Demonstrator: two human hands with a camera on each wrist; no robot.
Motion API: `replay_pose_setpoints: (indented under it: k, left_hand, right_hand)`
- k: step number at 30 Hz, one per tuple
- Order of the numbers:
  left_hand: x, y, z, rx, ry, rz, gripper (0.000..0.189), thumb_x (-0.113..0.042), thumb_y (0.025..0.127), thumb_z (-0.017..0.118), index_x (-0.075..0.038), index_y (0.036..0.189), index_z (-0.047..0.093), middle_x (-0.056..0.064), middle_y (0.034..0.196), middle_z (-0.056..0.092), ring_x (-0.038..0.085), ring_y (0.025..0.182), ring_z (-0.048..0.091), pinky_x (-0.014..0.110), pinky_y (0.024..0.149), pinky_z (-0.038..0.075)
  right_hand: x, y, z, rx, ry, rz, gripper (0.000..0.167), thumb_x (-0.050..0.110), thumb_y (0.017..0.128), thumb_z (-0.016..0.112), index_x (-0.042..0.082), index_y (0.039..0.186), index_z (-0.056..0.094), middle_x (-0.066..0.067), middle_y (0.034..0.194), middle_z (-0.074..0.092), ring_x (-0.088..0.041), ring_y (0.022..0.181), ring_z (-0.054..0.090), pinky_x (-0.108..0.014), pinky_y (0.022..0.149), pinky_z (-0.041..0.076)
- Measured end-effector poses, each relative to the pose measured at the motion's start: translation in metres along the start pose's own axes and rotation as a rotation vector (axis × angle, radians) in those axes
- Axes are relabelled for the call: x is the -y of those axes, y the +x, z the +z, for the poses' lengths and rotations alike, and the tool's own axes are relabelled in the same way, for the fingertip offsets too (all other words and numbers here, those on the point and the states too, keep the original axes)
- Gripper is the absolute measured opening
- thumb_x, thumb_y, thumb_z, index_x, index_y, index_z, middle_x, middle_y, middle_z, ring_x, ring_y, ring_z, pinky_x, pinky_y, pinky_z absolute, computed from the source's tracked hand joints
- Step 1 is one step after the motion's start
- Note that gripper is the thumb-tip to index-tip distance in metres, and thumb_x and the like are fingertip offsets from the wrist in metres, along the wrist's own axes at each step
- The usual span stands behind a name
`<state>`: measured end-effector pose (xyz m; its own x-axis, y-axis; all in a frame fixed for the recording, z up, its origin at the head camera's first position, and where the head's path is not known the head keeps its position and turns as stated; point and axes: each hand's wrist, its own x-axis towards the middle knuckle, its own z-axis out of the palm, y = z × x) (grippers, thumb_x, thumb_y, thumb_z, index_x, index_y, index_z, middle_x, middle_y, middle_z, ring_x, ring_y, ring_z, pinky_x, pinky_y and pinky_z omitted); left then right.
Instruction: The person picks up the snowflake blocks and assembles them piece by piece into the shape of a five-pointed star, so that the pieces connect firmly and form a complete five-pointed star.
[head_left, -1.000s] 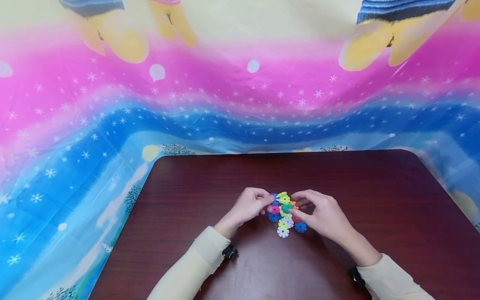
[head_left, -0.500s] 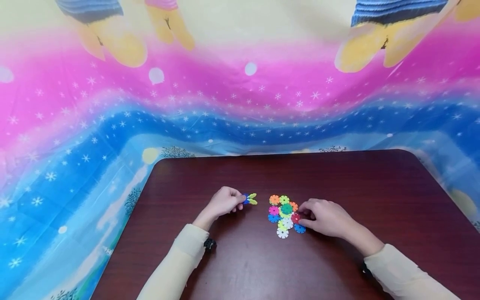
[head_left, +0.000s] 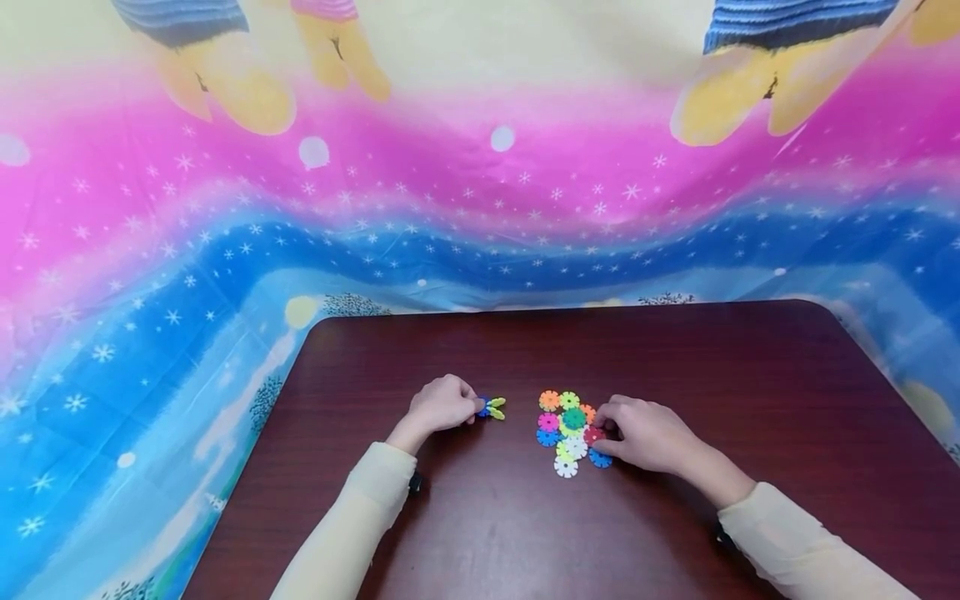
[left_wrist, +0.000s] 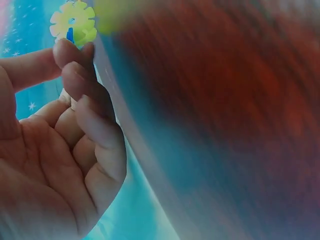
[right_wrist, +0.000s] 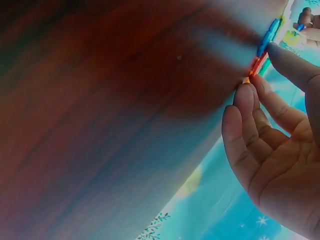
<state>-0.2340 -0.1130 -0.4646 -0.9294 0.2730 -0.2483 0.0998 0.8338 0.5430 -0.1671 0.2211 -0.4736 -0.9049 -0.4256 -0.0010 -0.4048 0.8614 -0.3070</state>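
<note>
Between thumb and fingertips my left hand [head_left: 441, 403] pinches a small joined piece of plastic snowflake discs [head_left: 496, 405], blue with two yellow-green discs sticking out rightward. In the left wrist view a yellow-green disc [left_wrist: 60, 22] with a notched rim shows above the fingertips. My right hand [head_left: 647, 429] is at the right side of a pile of loose snowflake discs [head_left: 575, 447], its thumb and fingers around the red disc [head_left: 593, 436]. The right wrist view shows that red disc [right_wrist: 259, 65] edge-on between thumb and index finger, near a blue one [right_wrist: 268, 37].
The pile lies flat and overlapping, with orange [head_left: 549, 400], pink [head_left: 548, 422], green [head_left: 573, 418] and white [head_left: 566, 465] discs among others. All of it is on a dark brown wooden table [head_left: 480, 517]. Behind the table hangs a printed cloth [head_left: 450, 183].
My left hand has carried the joined piece left, away from the pile, then slightly lower. My right hand has moved from above the pile to the red disc at its right side.
</note>
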Motion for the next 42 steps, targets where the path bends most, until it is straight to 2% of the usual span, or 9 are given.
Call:
replay_pose_setpoints:
  k: [4,8,11,13,18,24,30,36,42]
  left_hand:
    - [-0.003,-0.002,-0.001,-0.046,0.078,-0.006,0.022,-0.04,0.096,0.07,-0.025,0.082,0.077,-0.011,0.074,0.069,0.014,0.076,0.063,0.038,0.066,0.051]
    - [-0.003,0.0,-0.002,-0.121,0.143,-0.015,0.017,-0.039,0.095,0.071,-0.025,0.101,0.077,-0.009,0.092,0.071,0.018,0.084,0.065,0.042,0.068,0.051]
    - [-0.007,-0.001,-0.004,-0.171,0.161,0.012,0.025,-0.038,0.096,0.07,-0.022,0.116,0.075,-0.009,0.096,0.071,0.017,0.084,0.065,0.041,0.066,0.051]
    - [-0.014,-0.003,-0.004,-0.183,0.157,0.06,0.028,-0.037,0.097,0.07,-0.021,0.12,0.073,-0.009,0.093,0.071,0.014,0.081,0.065,0.039,0.065,0.051]
    - [-0.039,-0.006,0.002,-0.127,0.184,0.241,0.03,-0.037,0.096,0.073,-0.019,0.121,0.074,-0.009,0.092,0.072,0.009,0.08,0.065,0.037,0.066,0.054]
    - [-0.066,0.005,0.018,-0.028,0.347,0.382,0.031,-0.041,0.094,0.076,-0.022,0.119,0.075,-0.012,0.088,0.067,0.007,0.079,0.06,0.032,0.065,0.051]
    - [-0.083,0.014,0.036,0.023,0.461,0.433,0.033,-0.049,0.091,0.078,-0.022,0.109,0.076,-0.011,0.082,0.061,0.008,0.071,0.055,0.03,0.058,0.046]
    - [-0.085,0.016,0.046,0.03,0.493,0.435,0.026,-0.047,0.09,0.079,-0.024,0.086,0.07,-0.009,0.07,0.054,0.009,0.064,0.052,0.029,0.054,0.041]
    - [-0.084,0.019,0.049,0.025,0.481,0.435,0.028,-0.046,0.088,0.082,-0.021,0.097,0.072,-0.011,0.075,0.057,0.008,0.066,0.054,0.028,0.055,0.045]
  right_hand:
    - [0.001,0.001,-0.001,0.019,0.024,0.031,0.034,0.038,0.082,0.089,0.016,0.105,0.076,0.007,0.089,0.062,-0.008,0.072,0.052,-0.029,0.063,0.049]
    - [0.001,0.002,0.0,0.018,0.055,0.045,0.035,0.037,0.081,0.09,0.016,0.103,0.073,0.008,0.086,0.06,-0.008,0.071,0.051,-0.029,0.063,0.049]
    - [0.0,0.003,0.001,0.001,0.075,0.043,0.032,0.033,0.081,0.091,0.017,0.099,0.071,0.009,0.082,0.059,-0.008,0.069,0.051,-0.028,0.062,0.048]
    - [0.0,0.004,0.0,-0.003,0.092,0.039,0.028,0.03,0.083,0.09,0.018,0.098,0.07,0.011,0.08,0.059,-0.007,0.067,0.051,-0.027,0.061,0.049]
    - [0.001,0.004,-0.003,0.017,0.161,0.037,0.022,0.023,0.086,0.087,0.02,0.097,0.068,0.015,0.078,0.06,-0.004,0.066,0.054,-0.025,0.063,0.051]
    - [0.002,0.004,-0.005,0.012,0.24,-0.002,0.021,0.022,0.087,0.086,0.019,0.098,0.068,0.014,0.08,0.062,-0.004,0.07,0.056,-0.026,0.065,0.053]
    - [0.003,0.003,-0.008,-0.021,0.27,-0.008,0.022,0.021,0.087,0.086,0.018,0.1,0.069,0.013,0.08,0.062,-0.005,0.071,0.056,-0.026,0.064,0.053]
    - [0.005,-0.001,-0.013,-0.037,0.287,-0.001,0.023,0.02,0.087,0.086,0.019,0.102,0.069,0.013,0.081,0.062,-0.005,0.072,0.057,-0.026,0.064,0.053]
    - [0.006,-0.003,-0.016,-0.053,0.303,0.028,0.023,0.018,0.087,0.086,0.019,0.102,0.069,0.012,0.082,0.063,-0.006,0.073,0.058,-0.026,0.066,0.054]
